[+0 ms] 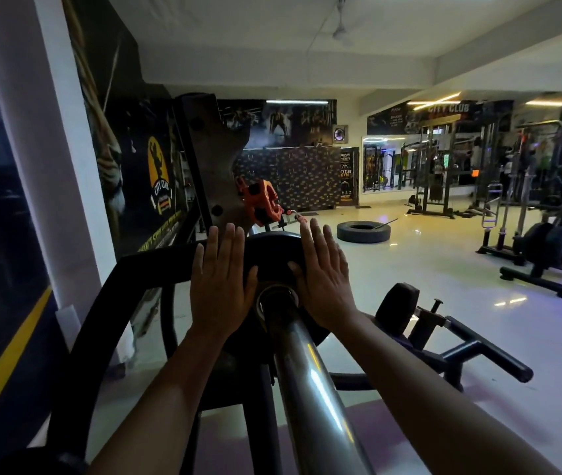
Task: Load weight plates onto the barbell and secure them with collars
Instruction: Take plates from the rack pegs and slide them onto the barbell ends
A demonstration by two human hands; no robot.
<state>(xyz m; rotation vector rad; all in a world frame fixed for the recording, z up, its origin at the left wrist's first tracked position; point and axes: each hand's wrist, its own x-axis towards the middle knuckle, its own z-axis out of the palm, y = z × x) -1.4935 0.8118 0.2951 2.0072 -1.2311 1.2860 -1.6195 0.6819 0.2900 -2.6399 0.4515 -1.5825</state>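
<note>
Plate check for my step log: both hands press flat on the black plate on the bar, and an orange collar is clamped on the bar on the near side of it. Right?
Not quite. The head view shows the left hand and right hand flat on the plate, but the bar on the near side is bare; the orange collar sits beyond the plate.

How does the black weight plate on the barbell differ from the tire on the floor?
The weight plate stands upright on the barbell; the tire lies flat on the floor. The left hand and right hand press the plate; no hand touches the tire. Both are black and round.
</note>
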